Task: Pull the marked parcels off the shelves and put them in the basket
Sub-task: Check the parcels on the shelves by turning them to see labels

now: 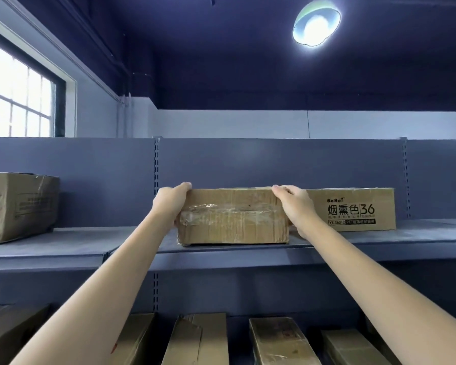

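left hand (170,204) grips taped parcel (232,217) at its left end | right hand (296,206) grips its right end | parcel rests on upper shelf (77,243), touching printed box (353,209) on its right

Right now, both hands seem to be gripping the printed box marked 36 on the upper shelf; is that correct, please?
Not quite. The head view shows the left hand and right hand gripping the plain taped parcel on the upper shelf. The printed box marked 36 sits untouched just behind the right hand.
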A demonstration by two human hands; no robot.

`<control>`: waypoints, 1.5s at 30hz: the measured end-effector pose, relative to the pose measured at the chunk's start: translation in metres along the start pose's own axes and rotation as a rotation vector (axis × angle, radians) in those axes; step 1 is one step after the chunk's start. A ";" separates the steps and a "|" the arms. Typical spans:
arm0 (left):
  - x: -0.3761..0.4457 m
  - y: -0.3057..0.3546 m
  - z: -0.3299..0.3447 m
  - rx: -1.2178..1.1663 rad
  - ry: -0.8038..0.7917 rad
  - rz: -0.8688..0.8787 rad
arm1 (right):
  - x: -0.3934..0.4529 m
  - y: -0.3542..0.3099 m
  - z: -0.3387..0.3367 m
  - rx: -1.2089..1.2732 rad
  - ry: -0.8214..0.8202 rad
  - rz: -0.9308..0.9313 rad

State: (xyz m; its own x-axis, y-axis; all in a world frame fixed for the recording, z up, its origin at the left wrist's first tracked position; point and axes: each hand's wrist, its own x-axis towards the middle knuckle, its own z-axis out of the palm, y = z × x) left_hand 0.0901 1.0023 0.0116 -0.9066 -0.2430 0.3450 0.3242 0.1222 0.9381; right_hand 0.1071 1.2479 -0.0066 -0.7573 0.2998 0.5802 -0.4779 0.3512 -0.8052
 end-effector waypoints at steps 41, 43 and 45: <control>-0.001 0.016 0.001 -0.230 0.003 0.349 | -0.027 -0.022 0.034 0.476 0.032 0.165; -0.009 0.002 0.003 -0.239 -0.145 0.289 | -0.029 -0.026 0.044 0.434 -0.008 0.154; -0.017 -0.013 0.006 -0.175 -0.230 0.278 | -0.031 -0.030 0.052 0.395 -0.072 0.155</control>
State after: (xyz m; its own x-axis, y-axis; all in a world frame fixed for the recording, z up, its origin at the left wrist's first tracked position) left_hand 0.0995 1.0103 -0.0065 -0.8080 0.0000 0.5892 0.5891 -0.0179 0.8079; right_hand 0.1221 1.1823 -0.0071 -0.8559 0.2549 0.4499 -0.4793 -0.0644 -0.8753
